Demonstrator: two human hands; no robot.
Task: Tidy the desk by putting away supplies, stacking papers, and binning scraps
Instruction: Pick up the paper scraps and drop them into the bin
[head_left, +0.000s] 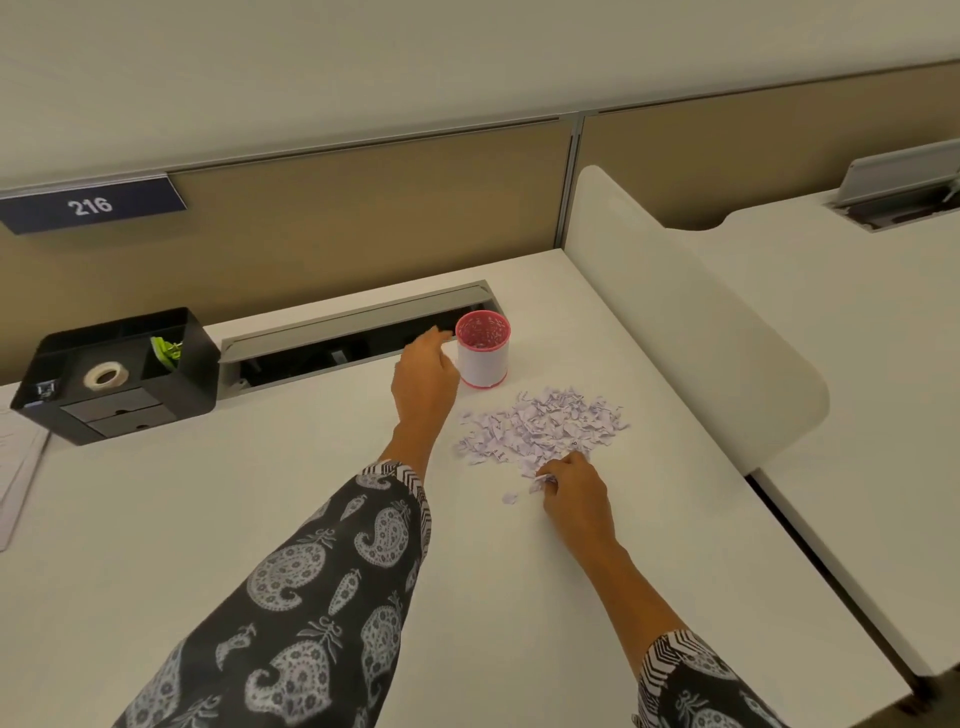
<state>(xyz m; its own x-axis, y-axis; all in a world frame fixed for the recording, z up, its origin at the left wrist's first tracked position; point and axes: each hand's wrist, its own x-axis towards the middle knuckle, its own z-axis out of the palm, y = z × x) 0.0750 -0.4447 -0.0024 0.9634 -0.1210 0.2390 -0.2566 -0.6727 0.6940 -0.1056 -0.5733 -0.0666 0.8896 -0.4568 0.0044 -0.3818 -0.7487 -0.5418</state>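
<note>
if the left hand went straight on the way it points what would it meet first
Likely the cup, just right of the left hand. Depth is unclear; it might instead pass behind into the cable tray.

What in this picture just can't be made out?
Head view:
- Print on the scraps: too small to read.
- Papers at left: cut off by the frame edge.
- Cable tray inside: dark under its lid.
- Whether the left hand touches the cup: blurred fingertips.
</note>
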